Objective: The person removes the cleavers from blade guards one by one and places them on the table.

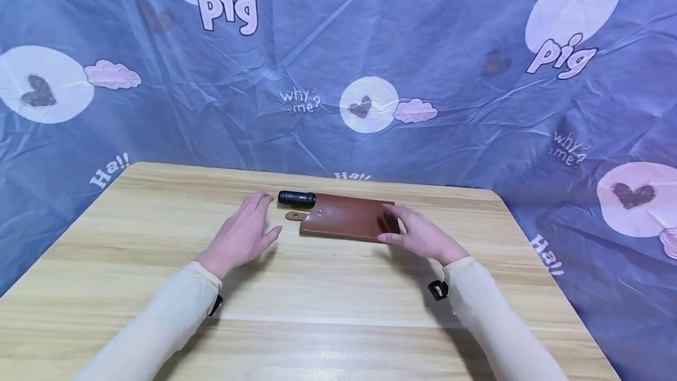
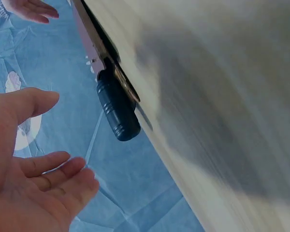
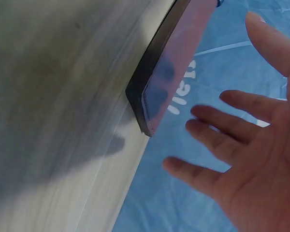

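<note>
A brown leather case [image 1: 346,217] lies flat near the far edge of the wooden table [image 1: 296,304]. A black cylinder [image 1: 297,197] sticks out of the case's left end, and a small strap tab [image 1: 295,215] lies beside it. My left hand [image 1: 244,234] hovers with fingers straight just left of the cylinder [image 2: 117,108], holding nothing. My right hand [image 1: 418,233] is spread over the case's right end [image 3: 157,92], fingers relaxed; whether it touches the case I cannot tell. Both hands [image 2: 34,179] [image 3: 251,145] show spread fingers in the wrist views.
A blue printed cloth [image 1: 338,63] with white circles, hearts and words hangs behind and around the table. The table's far edge runs just behind the case. Bare wood stretches across the near half of the table.
</note>
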